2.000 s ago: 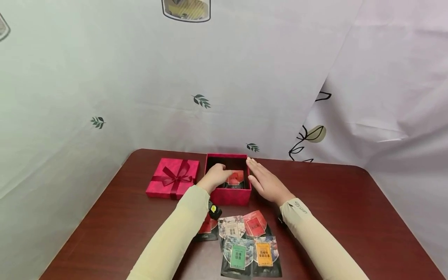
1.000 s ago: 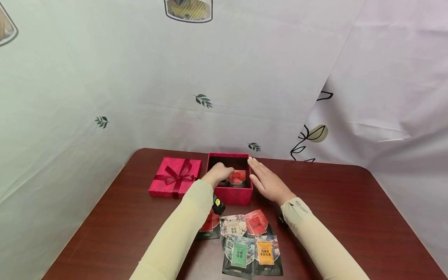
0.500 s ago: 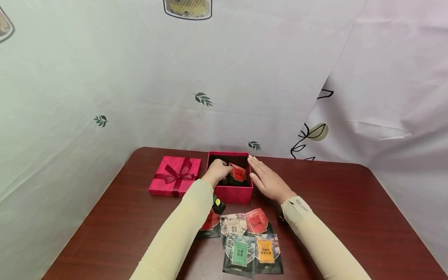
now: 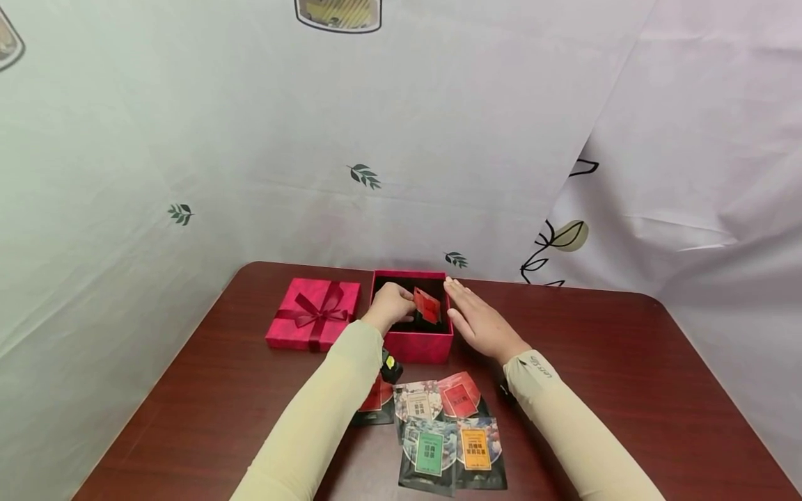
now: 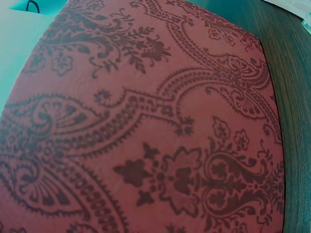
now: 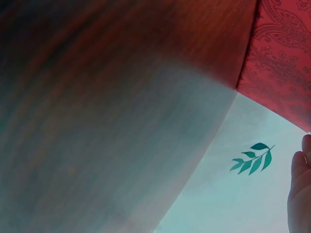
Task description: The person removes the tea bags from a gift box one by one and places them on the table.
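The left hand (image 4: 391, 306) reaches into the red gift box (image 4: 418, 348) and pinches the left edge of a red and black sachet (image 4: 429, 306). That sachet leans at a slant inside the box, its lower part in the dark interior. Straight fingers of the right hand (image 4: 481, 323) rest along the box's right rim, thumb spread toward its side. In the left wrist view the patterned box wall (image 5: 146, 111) fills most of the picture and hides the left hand. The right wrist view catches the right fingertips (image 6: 300, 174) close by the box's corner.
A red lid (image 4: 307, 327) with a ribbon bow lies left of the box. In front lie several sachets: green-labelled (image 4: 429, 452), orange-labelled (image 4: 475, 449), pale floral (image 4: 418, 402) and red ones, one red sachet (image 4: 374, 407) partly under the left forearm. A white curtain (image 4: 401, 139) hangs behind the table.
The sachet in the box has gone from lying flat to tilted, its left edge raised by the left hand. The right hand has stayed at the box's right side.
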A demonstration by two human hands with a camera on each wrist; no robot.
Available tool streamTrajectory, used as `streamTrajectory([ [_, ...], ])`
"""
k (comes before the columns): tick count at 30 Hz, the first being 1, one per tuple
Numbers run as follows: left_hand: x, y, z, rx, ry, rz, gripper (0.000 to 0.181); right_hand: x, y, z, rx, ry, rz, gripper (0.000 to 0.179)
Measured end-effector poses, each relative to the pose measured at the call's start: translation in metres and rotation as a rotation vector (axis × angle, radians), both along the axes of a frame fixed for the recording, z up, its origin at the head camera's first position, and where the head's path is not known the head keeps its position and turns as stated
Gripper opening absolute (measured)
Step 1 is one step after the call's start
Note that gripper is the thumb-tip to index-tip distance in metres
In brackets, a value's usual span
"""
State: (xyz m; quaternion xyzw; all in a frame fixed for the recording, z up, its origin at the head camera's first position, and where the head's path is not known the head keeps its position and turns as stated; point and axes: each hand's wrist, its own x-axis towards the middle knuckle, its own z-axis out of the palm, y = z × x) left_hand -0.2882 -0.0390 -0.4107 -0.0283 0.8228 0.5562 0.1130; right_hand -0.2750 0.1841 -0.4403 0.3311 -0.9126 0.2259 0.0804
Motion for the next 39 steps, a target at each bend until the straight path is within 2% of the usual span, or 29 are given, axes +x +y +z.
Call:
streamTrajectory([
  [7,0.002,0.0,0.001,-0.034,0.04,0.01,0.025,0.0,0.001,0.0,-0.002,0.002,0.008,0.058],
  [14,0.005,-0.001,0.005,-0.164,0.152,0.009,0.025,0.0,0.001,0.0,-0.003,0.013,0.012,0.058],
  [18,0.008,-0.001,0.006,-0.175,0.182,0.015,0.026,0.0,0.002,-0.001,-0.001,0.016,0.01,0.058],
  [30,0.022,-0.01,0.018,-0.071,0.282,0.061,0.028,-0.001,0.002,0.0,0.001,0.008,0.004,0.061],
  [35,0.033,-0.019,0.026,0.064,0.289,0.081,0.031,0.0,0.002,0.001,0.003,0.014,0.006,0.061],
  [39,0.043,-0.027,0.033,0.185,0.267,0.088,0.031,0.0,0.001,0.001,-0.001,0.013,0.004,0.061],
])
